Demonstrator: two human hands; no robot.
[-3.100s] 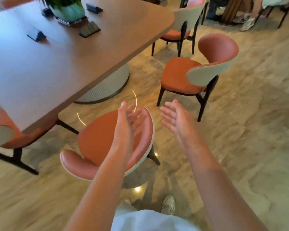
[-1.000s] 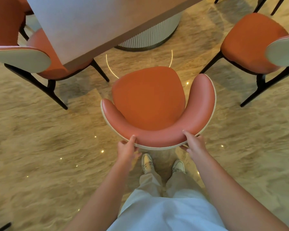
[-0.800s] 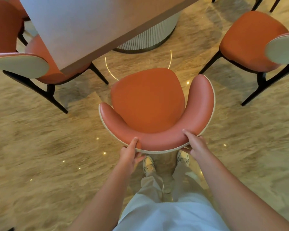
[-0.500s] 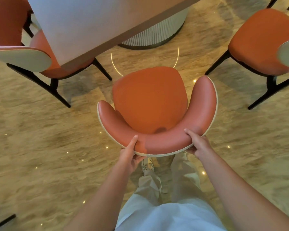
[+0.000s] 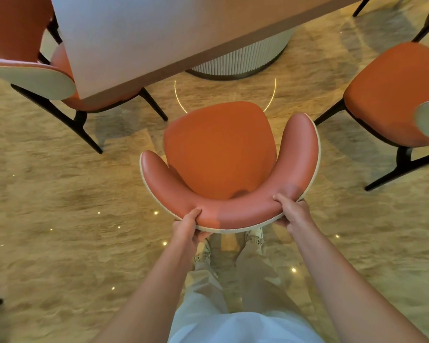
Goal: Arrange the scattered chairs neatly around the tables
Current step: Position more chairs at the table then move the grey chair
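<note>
Overhead, the table spans the top, its ribbed base ahead of the middle chair, which stands clear of the edge, not yet tucked in. Pushed crooked, it may hit the base or catch the 2 neighbours: left chair, already partly under, and right chair. Left hand and right hand each grip its curved backrest.

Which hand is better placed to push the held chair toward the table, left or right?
Neither alone: both hands grip the backrest of the middle chair, left hand and right hand on either side of centre. The table lies ahead-left, so the right hand probably leads slightly.
</note>
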